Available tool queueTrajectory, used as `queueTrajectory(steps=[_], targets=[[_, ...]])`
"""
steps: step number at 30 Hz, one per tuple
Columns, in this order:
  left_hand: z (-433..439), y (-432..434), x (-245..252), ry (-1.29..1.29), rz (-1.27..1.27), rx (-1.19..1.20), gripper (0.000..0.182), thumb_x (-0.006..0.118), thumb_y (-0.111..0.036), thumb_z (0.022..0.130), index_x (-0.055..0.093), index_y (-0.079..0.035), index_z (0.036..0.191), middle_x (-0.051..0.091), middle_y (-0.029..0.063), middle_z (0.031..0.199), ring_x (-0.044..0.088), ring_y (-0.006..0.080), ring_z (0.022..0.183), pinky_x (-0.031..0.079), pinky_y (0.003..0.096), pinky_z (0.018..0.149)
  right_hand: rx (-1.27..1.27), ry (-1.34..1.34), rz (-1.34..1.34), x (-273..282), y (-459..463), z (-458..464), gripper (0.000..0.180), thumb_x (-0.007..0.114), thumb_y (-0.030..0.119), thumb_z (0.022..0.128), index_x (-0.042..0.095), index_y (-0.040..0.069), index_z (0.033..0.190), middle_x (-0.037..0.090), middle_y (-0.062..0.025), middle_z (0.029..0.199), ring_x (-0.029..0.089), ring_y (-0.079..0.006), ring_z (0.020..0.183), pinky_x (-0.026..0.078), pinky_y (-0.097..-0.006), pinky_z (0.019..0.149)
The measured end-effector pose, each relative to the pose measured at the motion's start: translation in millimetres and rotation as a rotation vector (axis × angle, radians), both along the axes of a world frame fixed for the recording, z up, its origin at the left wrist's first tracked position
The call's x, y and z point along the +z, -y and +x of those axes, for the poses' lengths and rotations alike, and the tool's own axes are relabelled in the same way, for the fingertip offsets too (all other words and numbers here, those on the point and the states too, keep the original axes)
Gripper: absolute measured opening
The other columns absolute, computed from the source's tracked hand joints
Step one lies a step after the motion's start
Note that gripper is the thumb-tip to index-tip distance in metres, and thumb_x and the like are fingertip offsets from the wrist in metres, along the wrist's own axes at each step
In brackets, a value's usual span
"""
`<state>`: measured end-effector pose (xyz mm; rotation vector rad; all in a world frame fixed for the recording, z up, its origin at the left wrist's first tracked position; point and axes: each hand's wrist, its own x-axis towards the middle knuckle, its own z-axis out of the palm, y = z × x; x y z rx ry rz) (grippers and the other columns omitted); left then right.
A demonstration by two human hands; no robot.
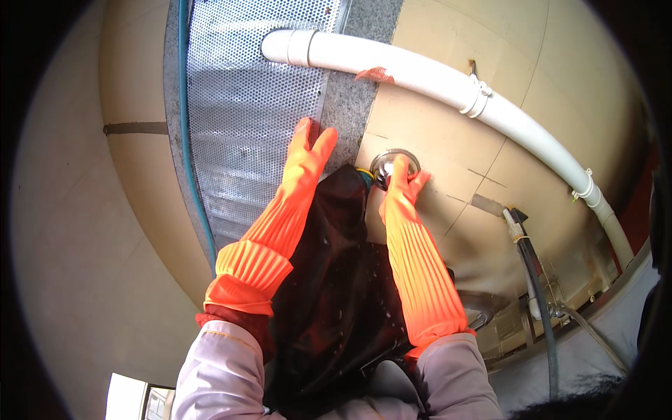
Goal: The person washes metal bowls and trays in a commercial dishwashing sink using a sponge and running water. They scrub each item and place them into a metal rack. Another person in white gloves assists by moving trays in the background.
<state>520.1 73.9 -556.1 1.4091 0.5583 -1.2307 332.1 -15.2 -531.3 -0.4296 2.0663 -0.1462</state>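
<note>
My left hand (307, 152), in a long orange rubber glove, rests with fingers apart at the edge of a perforated metal sheet (247, 110). A strip of grey speckled stone (346, 121) borders that sheet. My right hand (401, 181), gloved the same way, lies over a round shiny metal dish (383, 163) against beige tiles (446, 142). Its fingers reach across the dish, but whether they grip it is hidden. Something with a yellow rim and a green side (366, 176) shows just left of the dish. A black apron (336, 294) hangs between my arms.
A thick white plastic pipe (409, 63) runs from the perforated sheet across the tiles, held by clamps. A blue-green hose (185, 131) follows the sheet's left side. At lower right hangs a dark hose (541, 294) beside a metal tap (557, 311).
</note>
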Motion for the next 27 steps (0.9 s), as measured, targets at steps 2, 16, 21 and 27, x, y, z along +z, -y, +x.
queueTrajectory(steps=[2,16,21,27], targets=[[18,18,5,-0.452,-0.172,0.357,0.051,0.061,-0.029,0.098,0.045,-0.007,0.14,0.061,0.0015,0.115,0.053,0.0126,0.094,0.045,0.0264,0.082,0.265,-0.05,-0.135,-13,16,12,0.051,0.067,0.048,0.082,0.043,0.008,0.102,0.047,-0.0106,0.095,0.048,-0.0225,0.08,0.046,-0.0404,0.066],[67,55,47,-0.111,-0.118,-0.644,0.028,0.06,-0.039,0.098,0.064,-0.013,0.105,0.064,-0.0044,0.09,0.06,0.0059,0.08,0.049,0.0236,0.072,0.197,0.75,-0.225,-9,-3,115,0.074,0.061,0.037,0.095,0.03,0.003,0.152,0.056,-0.0121,0.131,0.052,-0.0214,0.119,0.042,-0.035,0.102],[17,30,132,-0.022,-0.001,-0.846,0.028,0.067,-0.033,0.093,0.069,-0.006,0.099,0.063,-0.0032,0.083,0.056,0.0082,0.074,0.044,0.0267,0.066,-0.258,0.77,0.183,55,-6,85,0.068,0.066,0.04,0.094,0.038,0.007,0.147,0.052,-0.0111,0.136,0.052,-0.0227,0.122,0.043,-0.039,0.103],[-40,-4,260,0.357,0.531,-1.099,0.034,0.063,-0.03,0.092,0.063,-0.003,0.112,0.068,0.0073,0.087,0.066,0.0206,0.083,0.051,0.0348,0.076,-0.219,1.268,0.462,198,-23,14,0.052,0.057,0.056,0.095,0.05,0.017,0.129,0.056,-0.0021,0.123,0.058,-0.0144,0.111,0.052,-0.0365,0.093]])
